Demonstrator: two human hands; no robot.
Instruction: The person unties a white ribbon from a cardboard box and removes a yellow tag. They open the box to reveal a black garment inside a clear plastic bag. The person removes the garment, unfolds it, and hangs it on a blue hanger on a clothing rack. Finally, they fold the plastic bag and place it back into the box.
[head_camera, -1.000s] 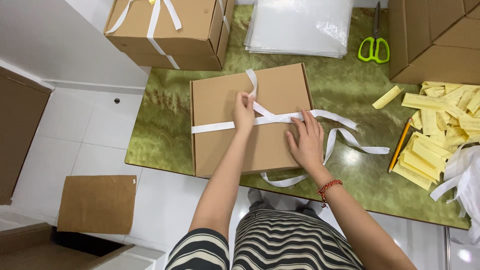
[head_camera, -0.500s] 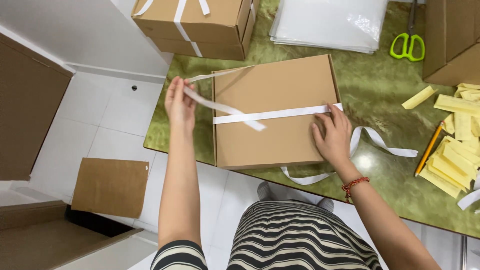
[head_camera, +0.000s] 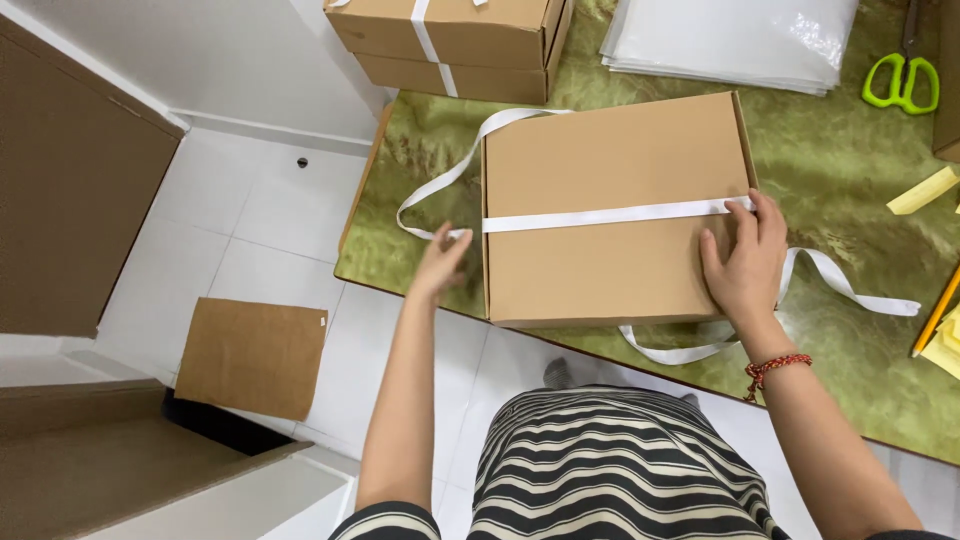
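A flat brown cardboard box (head_camera: 610, 170) lies on the green table (head_camera: 840, 330) in front of me. A white ribbon (head_camera: 600, 217) runs across its lid and loops off the left side onto the table. My left hand (head_camera: 440, 262) is at the box's left edge, fingers on the ribbon loop. My right hand (head_camera: 745, 265) presses on the lid's right corner, pinning the ribbon there; a red bracelet is on that wrist. More ribbon trails over the table to the right of the box.
A second ribboned box (head_camera: 450, 40) stands at the back left. Clear plastic sheets (head_camera: 730, 40) and green scissors (head_camera: 900, 80) lie at the back right, yellow strips (head_camera: 925, 190) at the right. A cardboard piece (head_camera: 255, 355) lies on the white floor tiles.
My left hand drew the ribbon out past the box's left edge, then came down beside the box. The ribbon now loops loosely on the table. My right hand stayed on the lid.
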